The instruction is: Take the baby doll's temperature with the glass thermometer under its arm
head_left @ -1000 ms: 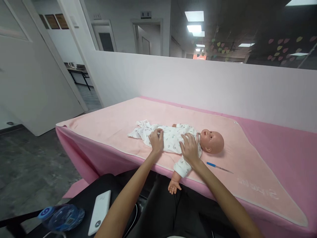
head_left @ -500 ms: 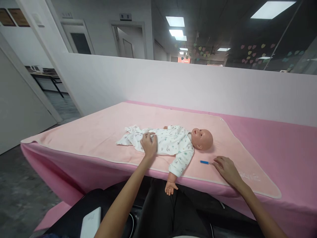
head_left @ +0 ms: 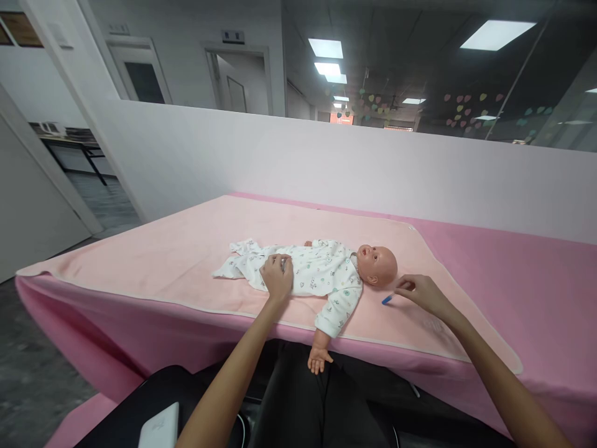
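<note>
A baby doll (head_left: 333,270) in a white patterned outfit lies on its back on a peach blanket (head_left: 177,249), its head to the right. One doll arm hangs over the table's front edge. My left hand (head_left: 277,275) rests at the doll's lower body with fingers curled together; a small greyish thing shows between them, too small to name. Just beside the doll's head, my right hand (head_left: 417,292) pinches the thin end of a small stick with a blue handle (head_left: 387,300). The handle tilts down toward the blanket, and whether it touches is unclear.
Pink cloth (head_left: 536,280) covers the table beneath the blanket. Behind it stands a low white wall (head_left: 326,162) with glass above. A white flat box-like object (head_left: 159,426) lies on a black seat at lower left.
My right hand has taken hold of the stick's thin end and raised it, so the blue handle now slants downward. My left hand stays on the doll, its fingers slightly more curled.
</note>
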A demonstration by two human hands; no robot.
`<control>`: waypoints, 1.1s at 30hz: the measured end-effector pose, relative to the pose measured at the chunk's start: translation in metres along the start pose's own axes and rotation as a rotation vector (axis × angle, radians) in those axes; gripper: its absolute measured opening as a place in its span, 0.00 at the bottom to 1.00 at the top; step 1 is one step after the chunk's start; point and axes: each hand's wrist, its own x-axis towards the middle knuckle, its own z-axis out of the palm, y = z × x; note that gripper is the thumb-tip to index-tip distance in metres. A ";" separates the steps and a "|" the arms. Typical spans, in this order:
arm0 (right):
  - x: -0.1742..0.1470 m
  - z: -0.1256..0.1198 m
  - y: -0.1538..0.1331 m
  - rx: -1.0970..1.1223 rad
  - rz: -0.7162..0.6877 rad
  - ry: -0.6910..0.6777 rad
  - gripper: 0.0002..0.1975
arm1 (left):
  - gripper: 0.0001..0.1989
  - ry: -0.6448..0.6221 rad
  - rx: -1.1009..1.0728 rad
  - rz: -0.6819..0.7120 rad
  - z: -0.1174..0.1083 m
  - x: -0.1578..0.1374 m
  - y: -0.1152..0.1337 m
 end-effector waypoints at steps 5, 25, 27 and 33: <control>0.016 0.021 -0.007 0.008 -0.038 -0.055 0.14 | 0.08 -0.014 0.009 0.000 -0.001 0.000 0.001; 0.015 -0.014 -0.065 0.270 -0.545 -0.076 0.10 | 0.08 -0.006 0.003 -0.017 -0.001 -0.001 0.004; 0.012 -0.019 -0.064 0.205 -0.504 0.197 0.15 | 0.07 -0.004 -0.002 -0.016 0.000 -0.001 0.003; 0.000 -0.026 -0.058 0.232 -0.333 0.278 0.17 | 0.07 -0.011 0.001 -0.013 -0.001 -0.001 0.003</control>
